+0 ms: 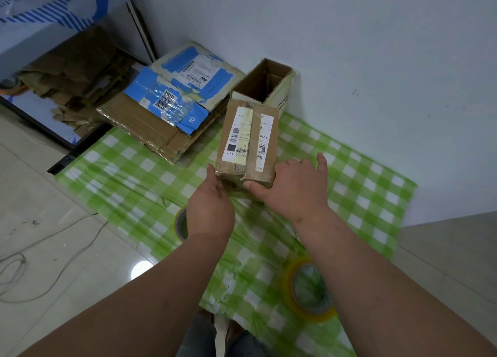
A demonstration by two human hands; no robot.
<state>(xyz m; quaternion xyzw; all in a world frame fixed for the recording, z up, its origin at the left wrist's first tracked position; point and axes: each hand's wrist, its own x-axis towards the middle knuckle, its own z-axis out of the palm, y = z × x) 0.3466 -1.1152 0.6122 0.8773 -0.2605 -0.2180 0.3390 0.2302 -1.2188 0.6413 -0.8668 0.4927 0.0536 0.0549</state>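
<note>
Seemingly light and stiff, the taped parcel (pixel 247 139) sits over the green checked cloth (pixel 121 174), its near end gripped by the left hand (pixel 212 206) and right hand (pixel 293 187), and is probably best held at its firm corners.

Open box (pixel 265 83) tight behind parcel (pixel 247 141), flat cardboard stack (pixel 161 114) close on L, wall (pixel 376 61) near R, check cloth (pixel 121 174) bare either side, tape roll (pixel 309 289) & 2nd roll (pixel 180 223) at near end.
</note>
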